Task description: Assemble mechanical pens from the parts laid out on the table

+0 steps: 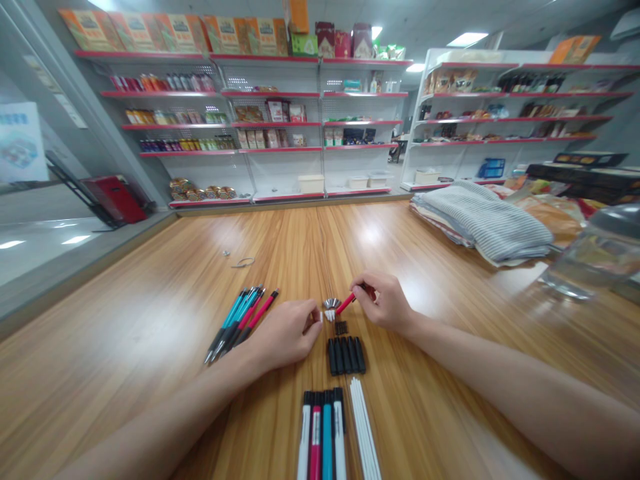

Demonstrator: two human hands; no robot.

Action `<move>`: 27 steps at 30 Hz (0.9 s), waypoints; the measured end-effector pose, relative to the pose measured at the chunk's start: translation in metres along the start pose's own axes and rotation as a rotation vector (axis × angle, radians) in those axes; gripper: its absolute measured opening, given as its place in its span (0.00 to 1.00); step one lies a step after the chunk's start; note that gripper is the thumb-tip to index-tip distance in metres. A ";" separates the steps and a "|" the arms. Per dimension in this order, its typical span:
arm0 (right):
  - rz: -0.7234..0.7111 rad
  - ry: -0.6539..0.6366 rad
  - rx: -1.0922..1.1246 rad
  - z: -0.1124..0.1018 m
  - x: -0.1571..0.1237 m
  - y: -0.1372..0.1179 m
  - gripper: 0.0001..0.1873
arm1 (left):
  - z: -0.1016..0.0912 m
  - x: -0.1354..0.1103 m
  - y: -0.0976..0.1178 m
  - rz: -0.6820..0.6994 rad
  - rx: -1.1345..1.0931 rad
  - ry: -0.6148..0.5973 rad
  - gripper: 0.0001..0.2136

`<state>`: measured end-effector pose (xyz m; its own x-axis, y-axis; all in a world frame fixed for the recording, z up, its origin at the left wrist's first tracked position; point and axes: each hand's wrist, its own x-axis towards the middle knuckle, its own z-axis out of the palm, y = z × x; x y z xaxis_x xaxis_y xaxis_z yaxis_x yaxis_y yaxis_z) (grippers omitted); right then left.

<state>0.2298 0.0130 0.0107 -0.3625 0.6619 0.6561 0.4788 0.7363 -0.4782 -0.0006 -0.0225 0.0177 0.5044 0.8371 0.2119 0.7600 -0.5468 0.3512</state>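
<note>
1. Several finished pens (240, 323), teal and red with black grips, lie in a fanned bundle on the wooden table (150, 347), just left of my left hand.
2. A small bent wire (243, 263) sits further up the table, well apart from everything else.
3. My left hand (285, 333) rests on the wood with its fingers curled, thumb and forefinger pinched on a small white piece (321, 315) (too small to tell exactly what it is).
4. Between my hands lies a little pile of metal tips (331, 304), with some small dark parts (341, 327) just below it.
5. Nearer to me, a row of black grips (346, 355) lies side by side, then unfinished barrels (323, 433) and thin white refills (365, 433) at the near edge.
6. The red pen barrel (346, 305) slants from the metal tips up into my right hand (385, 303), which pinches its upper end; its lower end nearly meets my left fingertips.
7. A folded striped cloth (485, 223) and a clear container (595, 257) sit far right, well apart from my hands.
</note>
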 end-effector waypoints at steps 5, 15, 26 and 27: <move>-0.003 0.007 -0.005 -0.001 0.000 0.000 0.05 | 0.004 0.001 -0.004 -0.017 -0.006 0.061 0.05; 0.001 0.002 -0.006 0.000 0.000 0.000 0.05 | 0.009 0.002 -0.003 -0.018 -0.015 0.059 0.07; -0.003 -0.008 0.001 0.000 0.001 0.001 0.04 | 0.013 0.001 -0.001 -0.002 -0.037 0.093 0.04; -0.002 -0.010 0.005 0.000 0.001 0.001 0.04 | 0.013 0.001 -0.001 0.001 -0.040 0.093 0.04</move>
<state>0.2302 0.0138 0.0110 -0.3714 0.6615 0.6515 0.4742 0.7384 -0.4794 0.0045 -0.0211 0.0058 0.4633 0.8354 0.2957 0.7418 -0.5482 0.3863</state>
